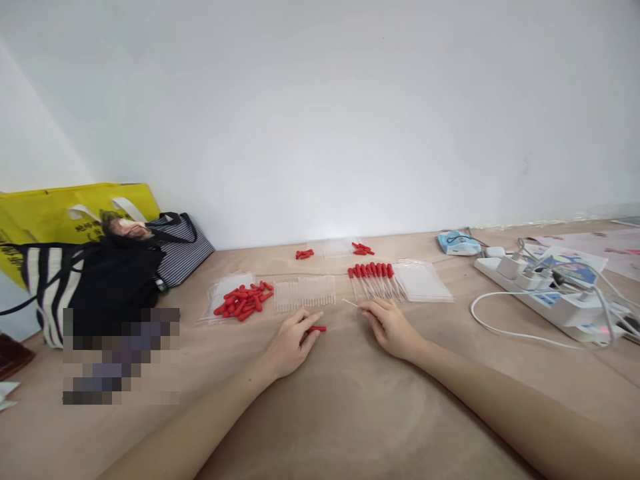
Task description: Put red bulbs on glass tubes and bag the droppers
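My left hand [291, 341] is low over the table, its thumb and fingers closed on a red rubber dropper bulb [317, 329]. Between the fingertips of my right hand [393, 328] is a thin, clear dropper tube [350, 303], its end pointing left. A row of clear tubes [305, 292] lies just beyond my left hand. Farther left, loose red bulbs [243, 301] are heaped on a clear plastic bag [212, 300]. Beyond my right hand, several droppers [373, 275] with red bulbs on their tubes lie side by side, next to flat clear bags [425, 281].
Near the wall are two small groups of red bulbs [304, 255] with more tubes [337, 251] between them. A white power strip [530, 293] with looping cables and a blue face mask [457, 243] occupy the right. Black [100, 287] and yellow bags [40, 213] stand at left.
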`<state>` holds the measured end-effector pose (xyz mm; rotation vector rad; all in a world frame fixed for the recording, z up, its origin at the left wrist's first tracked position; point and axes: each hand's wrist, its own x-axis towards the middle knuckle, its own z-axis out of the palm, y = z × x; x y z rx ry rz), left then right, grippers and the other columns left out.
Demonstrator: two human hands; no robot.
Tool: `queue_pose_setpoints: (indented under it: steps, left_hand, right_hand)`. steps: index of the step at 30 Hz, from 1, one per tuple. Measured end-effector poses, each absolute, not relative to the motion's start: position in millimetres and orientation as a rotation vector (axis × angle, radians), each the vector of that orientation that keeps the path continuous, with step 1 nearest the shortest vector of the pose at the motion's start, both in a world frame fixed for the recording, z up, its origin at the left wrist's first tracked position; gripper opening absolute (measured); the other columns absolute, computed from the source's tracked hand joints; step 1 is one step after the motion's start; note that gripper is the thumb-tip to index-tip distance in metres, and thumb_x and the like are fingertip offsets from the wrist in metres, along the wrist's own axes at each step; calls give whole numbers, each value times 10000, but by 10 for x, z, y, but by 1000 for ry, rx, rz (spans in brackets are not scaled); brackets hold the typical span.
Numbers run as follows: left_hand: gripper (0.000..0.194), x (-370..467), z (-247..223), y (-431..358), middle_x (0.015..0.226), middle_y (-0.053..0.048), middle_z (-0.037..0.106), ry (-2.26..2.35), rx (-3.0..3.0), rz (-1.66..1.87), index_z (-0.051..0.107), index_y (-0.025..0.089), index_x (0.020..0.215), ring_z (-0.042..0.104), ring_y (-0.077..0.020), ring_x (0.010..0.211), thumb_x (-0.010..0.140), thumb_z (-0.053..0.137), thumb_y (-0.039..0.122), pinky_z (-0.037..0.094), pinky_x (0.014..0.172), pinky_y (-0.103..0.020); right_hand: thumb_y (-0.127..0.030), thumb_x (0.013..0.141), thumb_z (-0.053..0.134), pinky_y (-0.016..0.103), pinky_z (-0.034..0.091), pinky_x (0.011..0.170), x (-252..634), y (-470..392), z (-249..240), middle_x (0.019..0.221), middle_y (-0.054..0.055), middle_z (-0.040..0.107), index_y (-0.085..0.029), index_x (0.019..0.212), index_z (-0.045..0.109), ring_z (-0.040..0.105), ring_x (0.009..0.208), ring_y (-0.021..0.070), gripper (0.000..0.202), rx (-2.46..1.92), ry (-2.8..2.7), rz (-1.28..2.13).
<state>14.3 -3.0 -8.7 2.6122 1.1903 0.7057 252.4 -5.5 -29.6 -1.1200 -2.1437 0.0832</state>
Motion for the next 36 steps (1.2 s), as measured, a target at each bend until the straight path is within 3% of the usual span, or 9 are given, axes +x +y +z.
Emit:
queue_pose_setpoints:
  steps: [4,7,17,29,36]
  left_hand:
    - [194,163,-73,-8,868,-43,533,1161,2576,771,625,188,897,527,-158,800,836,445,228,428,727,-284]
    - [183,190,-67,-32,851,-32,565,1165,2532,822,594,181,842,530,-160,811,852,415,217,419,740,-289]
    - [196,211,-86,-40,878,-1,633,1165,2542,768,552,220,960,546,-167,838,881,374,245,346,788,-331]
    - [189,232,-52,-59,727,4,613,1147,2436,803,571,189,813,546,-150,708,848,414,288,375,717,-284]
    - [182,212,-44,-92,689,6,609,1081,2534,753,566,183,751,534,-143,684,842,420,241,359,754,-302]
  right_hand:
    - [-182,846,367,302,341,698,2428,-71,-273,766,27,569,-181,832,492,521,696,139,126,-1114,-2164,152]
    - [-212,849,385,303,321,718,2394,-108,-257,744,17,579,-180,793,492,517,682,131,125,-1086,-2184,163]
    - [-199,850,386,305,254,734,2328,-189,-234,713,10,590,-171,804,507,498,634,113,132,-1047,-2246,64]
    - [-209,854,392,296,262,706,2322,-182,-243,738,25,588,-178,870,558,495,671,124,170,-971,-2288,165]
    - [-209,849,411,276,252,670,2329,-179,-197,735,6,604,-186,844,566,504,666,112,157,-932,-2379,277]
